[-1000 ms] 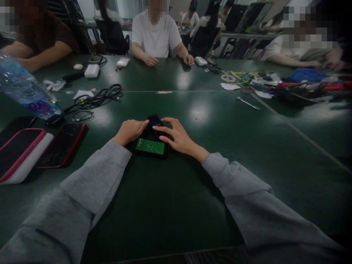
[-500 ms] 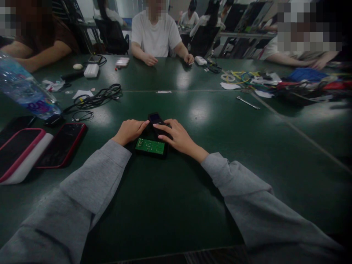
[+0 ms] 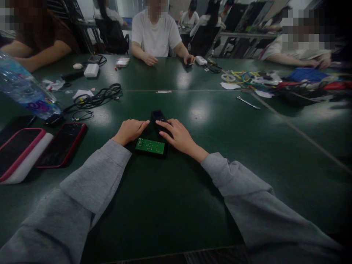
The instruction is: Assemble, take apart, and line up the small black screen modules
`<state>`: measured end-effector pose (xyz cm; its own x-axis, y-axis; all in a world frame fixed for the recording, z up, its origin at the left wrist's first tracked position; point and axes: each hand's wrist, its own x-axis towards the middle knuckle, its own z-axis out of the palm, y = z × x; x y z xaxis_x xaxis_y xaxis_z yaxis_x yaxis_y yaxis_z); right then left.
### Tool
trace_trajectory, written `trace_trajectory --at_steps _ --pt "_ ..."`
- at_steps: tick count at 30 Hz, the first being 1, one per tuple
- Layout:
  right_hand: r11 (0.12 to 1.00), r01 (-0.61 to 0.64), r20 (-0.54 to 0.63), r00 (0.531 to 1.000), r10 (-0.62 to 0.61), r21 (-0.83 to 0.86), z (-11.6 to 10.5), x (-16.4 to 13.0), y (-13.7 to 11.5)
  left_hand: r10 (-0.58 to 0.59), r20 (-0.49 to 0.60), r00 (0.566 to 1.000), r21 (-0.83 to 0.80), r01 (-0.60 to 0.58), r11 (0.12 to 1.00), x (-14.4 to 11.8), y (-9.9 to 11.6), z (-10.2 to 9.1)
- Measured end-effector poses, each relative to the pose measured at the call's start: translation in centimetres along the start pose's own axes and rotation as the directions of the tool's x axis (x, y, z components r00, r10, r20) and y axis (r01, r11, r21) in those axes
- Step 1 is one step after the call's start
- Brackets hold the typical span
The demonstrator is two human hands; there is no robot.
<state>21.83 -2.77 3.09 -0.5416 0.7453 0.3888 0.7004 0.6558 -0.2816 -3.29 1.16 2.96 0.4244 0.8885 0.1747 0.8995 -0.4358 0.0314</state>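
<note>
At centre frame I have both hands down on the dark green counter. My left hand lies loosely curled, fingers together, tips against the small black device, holding nothing. My right hand rests over that device's near end, fingers slightly spread on it; I cannot tell if they clamp it. The green circuit board lies flat just below, between my wrists. A red-cased phone sits at middle left, black cables above it.
</note>
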Motion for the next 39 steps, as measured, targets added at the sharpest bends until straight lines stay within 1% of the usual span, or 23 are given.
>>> trace_trajectory --at_steps 4,7,11,14,18,21,24,26,29,33,39 --pt "1.000 -0.005 -0.024 1.000 0.005 0.002 -0.1 -0.1 0.0 0.000 0.012 1.000 0.013 0.000 1.000 0.0 0.0 0.0" --pt "0.999 0.018 -0.035 0.999 -0.019 -0.026 -0.2 -0.2 0.0 0.003 0.015 1.000 0.019 -0.003 1.000 0.0 -0.1 0.1" --pt "0.992 0.113 0.061 0.992 -0.109 -0.059 -0.1 -0.1 0.0 0.003 0.011 1.000 0.016 -0.003 1.000 0.0 0.0 0.0" --pt "0.989 0.128 0.096 0.988 -0.121 -0.071 0.0 0.0 0.0 0.000 0.024 1.000 0.011 0.000 1.000 0.0 0.1 -0.2" --pt "0.996 0.067 0.066 0.996 -0.062 -0.067 0.3 0.2 0.1 0.001 0.023 1.000 0.018 -0.001 1.000 0.0 0.2 -0.3" --pt "0.998 -0.028 0.021 0.999 0.030 -0.064 0.4 0.3 0.2 0.001 0.014 1.000 0.023 -0.001 1.000 0.0 0.1 -0.2" --pt "0.983 -0.125 -0.026 0.992 0.122 -0.133 0.1 0.3 0.6 -0.003 0.011 1.000 0.017 0.002 1.000 0.0 0.0 0.0" --pt "0.970 -0.162 -0.043 0.987 0.157 -0.180 -0.1 0.3 1.0 -0.008 0.011 1.000 0.015 0.008 1.000 0.0 0.0 0.0" --pt "0.962 -0.192 -0.056 0.981 0.184 -0.192 -0.2 0.2 1.6 -0.011 0.011 1.000 0.018 0.011 1.000 0.0 0.0 -0.2" --pt "0.965 -0.205 -0.072 0.978 0.195 -0.164 -0.1 0.0 2.3 -0.011 0.030 0.999 0.014 0.011 1.000 -0.1 0.2 -0.4" --pt "0.966 -0.212 -0.060 0.977 0.205 -0.148 -0.1 -0.1 2.2 -0.013 0.030 0.999 0.002 0.013 1.000 0.0 0.1 -0.4"
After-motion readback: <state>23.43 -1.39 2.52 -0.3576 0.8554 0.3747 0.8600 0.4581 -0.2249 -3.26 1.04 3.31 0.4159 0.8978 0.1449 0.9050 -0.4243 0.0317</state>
